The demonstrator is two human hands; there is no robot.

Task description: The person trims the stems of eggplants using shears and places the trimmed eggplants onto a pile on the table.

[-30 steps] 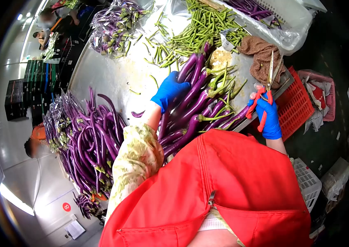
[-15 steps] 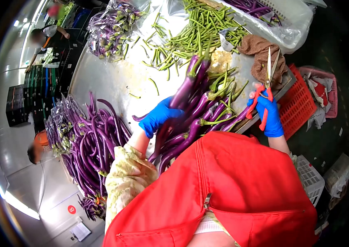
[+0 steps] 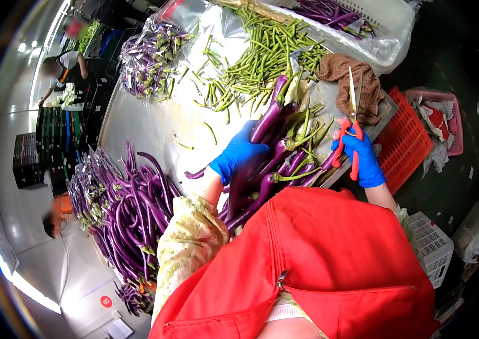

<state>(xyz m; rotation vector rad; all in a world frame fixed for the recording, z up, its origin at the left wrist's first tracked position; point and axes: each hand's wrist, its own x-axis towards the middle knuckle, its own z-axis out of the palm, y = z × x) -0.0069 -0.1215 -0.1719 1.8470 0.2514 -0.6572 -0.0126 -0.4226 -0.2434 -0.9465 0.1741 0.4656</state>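
My left hand (image 3: 240, 151), in a blue glove, is closed around a long purple eggplant (image 3: 270, 121) with its green stem end pointing away from me. More eggplants (image 3: 262, 195) lie under and beside it, against the red apron (image 3: 330, 237). Several green stems stick out to the right of that pile. My right hand (image 3: 366, 161), also blue-gloved, grips red-handled scissors (image 3: 354, 107) by the handles. Their blades point up and away, in front of a brown cloth (image 3: 358, 85), to the right of the stems.
Green beans (image 3: 273, 53) are heaped at the back of the metal table (image 3: 137, 121). Bagged eggplants (image 3: 149, 59) lie back left, loose eggplants (image 3: 132, 209) at left. A white crate (image 3: 395, 34) stands back right. Red (image 3: 403, 150) and pink (image 3: 451, 116) baskets sit right. Other people are at far left.
The camera view has shifted slightly. My left hand has moved a little away from me and right with the eggplant. The scissors have shifted left, and their blades look closer together.
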